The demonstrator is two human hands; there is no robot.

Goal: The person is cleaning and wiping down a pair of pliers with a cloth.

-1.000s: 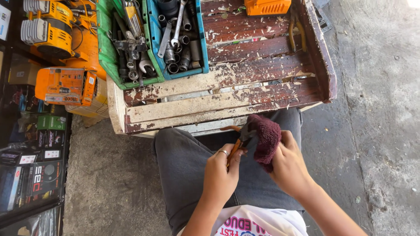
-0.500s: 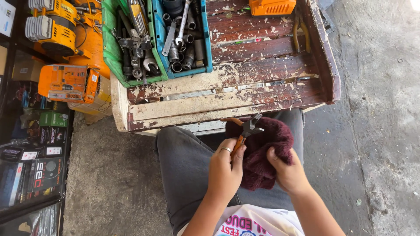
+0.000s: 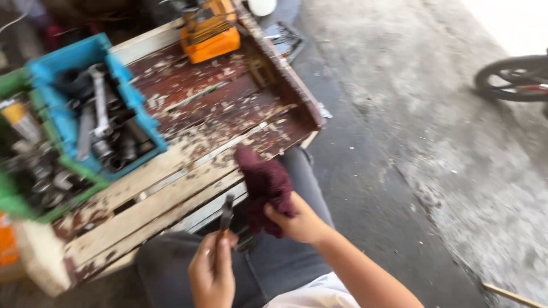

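My left hand (image 3: 212,276) grips a small tool with a dark metal head and an orange handle (image 3: 226,214), held upright over my lap. My right hand (image 3: 298,221) holds a dark red cloth (image 3: 264,185) just to the right of the tool; cloth and tool are apart by a small gap. Both hands sit above my grey trousers, just in front of the worn wooden tray (image 3: 171,188).
On the tray stand a blue bin (image 3: 123,91) of sockets and wrenches, a green bin (image 3: 23,205) of metal parts and an orange tool (image 3: 211,35). Concrete floor lies to the right, with a bicycle wheel (image 3: 514,80) at the far right edge.
The view has swung right and tilted. The cloth has come off the tool and now hangs from my right hand beside it; my left hand has dropped lower with the tool.
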